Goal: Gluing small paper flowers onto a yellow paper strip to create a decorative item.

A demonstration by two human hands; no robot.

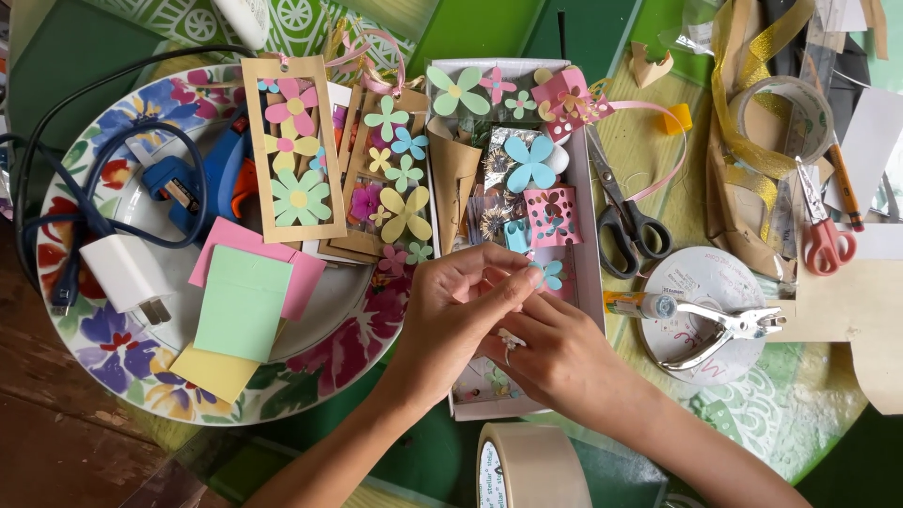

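the left hand [461, 306] and right hand [555, 353] meet over the white box [591, 273], near its middle. between them is a small blue paper flower [551, 274], just inside the box's right wall. the left fingers [522, 279] are closed together, pinching the flower's edge; the right fingers are curled under the left hand and mostly hidden, so i cannot tell whether they grip anything.

inside the box, above the hands, lie a bigger blue flower [530, 162], pink punched paper [551, 214] and foil bits. left of the box sits a floral plate [85, 348] holding kraft tags with flowers [293, 146], a blue glue gun [202, 179], a white charger [125, 277] and coloured cards [245, 301]. right of the box are black scissors [625, 221], a hole punch [734, 329] and red scissors [826, 235]. below the box is a tape roll [531, 466].

risk, as i judge it: the flower is tiny and thin, so a hard pinch could crease or tear a petal. a loose hold could drop it among the scraps in the box, where it would be hard to find.
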